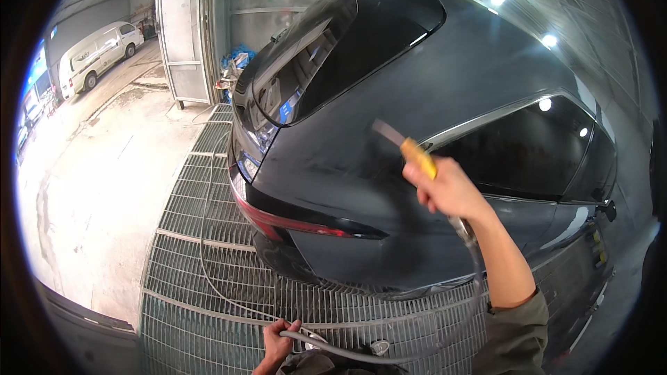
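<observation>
My right hand (445,187) is closed around a yellow air blow gun (421,158). Its nozzle, smeared by motion, points up and left across the dark rear side panel (333,167) of a car; whether it touches the panel I cannot tell. From the gun's lower end a grey air hose (389,359) loops down past my forearm to the left. Low in the view, near my body, my left hand (279,340) grips this hose. The panel looks dull and dusty, with lighter streaks.
The car's red tail light (299,224) and side window (514,153) flank the panel. Underfoot lies a metal floor grating (187,257), with the hose trailing across it. A tall door panel (182,28) stands at the back left; a white van (101,55) is parked beyond it.
</observation>
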`<state>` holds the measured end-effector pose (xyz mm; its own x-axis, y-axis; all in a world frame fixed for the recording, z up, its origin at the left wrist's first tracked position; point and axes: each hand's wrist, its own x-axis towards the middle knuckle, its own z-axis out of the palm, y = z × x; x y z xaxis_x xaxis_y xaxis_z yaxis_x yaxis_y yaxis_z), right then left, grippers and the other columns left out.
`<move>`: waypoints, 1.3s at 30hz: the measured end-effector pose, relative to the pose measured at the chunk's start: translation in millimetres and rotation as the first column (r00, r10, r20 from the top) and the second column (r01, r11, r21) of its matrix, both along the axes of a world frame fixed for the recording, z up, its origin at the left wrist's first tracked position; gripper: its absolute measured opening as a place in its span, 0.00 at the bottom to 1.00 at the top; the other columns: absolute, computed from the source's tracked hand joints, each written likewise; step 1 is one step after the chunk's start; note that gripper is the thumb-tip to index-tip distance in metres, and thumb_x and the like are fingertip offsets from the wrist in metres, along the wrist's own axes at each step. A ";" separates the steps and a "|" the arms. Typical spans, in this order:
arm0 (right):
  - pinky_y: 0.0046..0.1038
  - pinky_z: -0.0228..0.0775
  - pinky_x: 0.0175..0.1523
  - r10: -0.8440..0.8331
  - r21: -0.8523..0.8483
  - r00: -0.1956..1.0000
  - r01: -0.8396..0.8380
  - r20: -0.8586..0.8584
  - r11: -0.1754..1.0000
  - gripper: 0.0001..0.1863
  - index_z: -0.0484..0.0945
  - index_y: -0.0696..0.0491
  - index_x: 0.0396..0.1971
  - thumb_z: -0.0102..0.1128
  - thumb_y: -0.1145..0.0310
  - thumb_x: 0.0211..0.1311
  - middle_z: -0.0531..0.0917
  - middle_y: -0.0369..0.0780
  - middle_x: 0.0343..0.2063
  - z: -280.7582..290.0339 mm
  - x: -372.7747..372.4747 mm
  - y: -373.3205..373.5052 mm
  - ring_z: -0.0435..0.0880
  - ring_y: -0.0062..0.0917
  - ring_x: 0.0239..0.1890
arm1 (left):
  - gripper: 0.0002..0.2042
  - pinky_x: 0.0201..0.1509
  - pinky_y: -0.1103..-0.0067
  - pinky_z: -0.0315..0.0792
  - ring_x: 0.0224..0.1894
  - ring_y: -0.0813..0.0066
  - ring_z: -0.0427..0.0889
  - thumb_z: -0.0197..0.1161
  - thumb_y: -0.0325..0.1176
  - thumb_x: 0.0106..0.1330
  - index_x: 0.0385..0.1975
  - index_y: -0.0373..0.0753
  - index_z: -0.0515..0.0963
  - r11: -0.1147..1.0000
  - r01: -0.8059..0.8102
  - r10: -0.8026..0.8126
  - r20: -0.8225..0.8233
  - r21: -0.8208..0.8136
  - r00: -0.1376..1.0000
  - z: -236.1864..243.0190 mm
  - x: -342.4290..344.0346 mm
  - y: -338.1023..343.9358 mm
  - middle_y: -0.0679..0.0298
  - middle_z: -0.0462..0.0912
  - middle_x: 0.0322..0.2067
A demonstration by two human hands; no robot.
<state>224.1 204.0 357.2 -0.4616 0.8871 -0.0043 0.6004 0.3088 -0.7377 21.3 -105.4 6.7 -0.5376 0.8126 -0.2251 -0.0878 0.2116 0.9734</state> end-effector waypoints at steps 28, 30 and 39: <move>0.23 0.67 0.23 -0.132 0.027 0.990 0.134 -0.053 0.991 0.27 0.80 0.61 0.37 0.60 0.46 0.73 0.76 0.34 0.15 -35.7 47.3 0.2 0.74 0.15 0.15 | 0.19 0.25 0.83 0.61 0.22 0.89 0.69 0.74 0.32 0.68 0.16 0.37 0.73 0.999 0.034 -0.035 0.060 0.015 0.998 -1.9 27.9 7.6 0.73 0.76 0.16; 0.22 0.67 0.23 -0.023 -0.146 0.995 0.037 0.096 0.989 0.26 0.80 0.60 0.38 0.60 0.47 0.74 0.76 0.33 0.15 -54.7 54.7 -19.4 0.74 0.15 0.16 | 0.19 0.24 0.83 0.61 0.21 0.89 0.69 0.74 0.32 0.67 0.15 0.37 0.73 0.999 0.028 -0.028 -0.005 0.028 1.000 -1.1 27.7 4.9 0.73 0.76 0.16; 0.25 0.70 0.24 -0.132 -0.088 0.986 0.124 -0.099 0.988 0.25 0.82 0.61 0.39 0.61 0.48 0.73 0.80 0.35 0.15 -91.2 68.5 -20.3 0.78 0.18 0.16 | 0.19 0.24 0.82 0.60 0.21 0.89 0.68 0.74 0.32 0.67 0.14 0.37 0.74 0.999 0.032 -0.032 0.010 -0.003 0.999 -5.9 27.0 13.2 0.73 0.74 0.15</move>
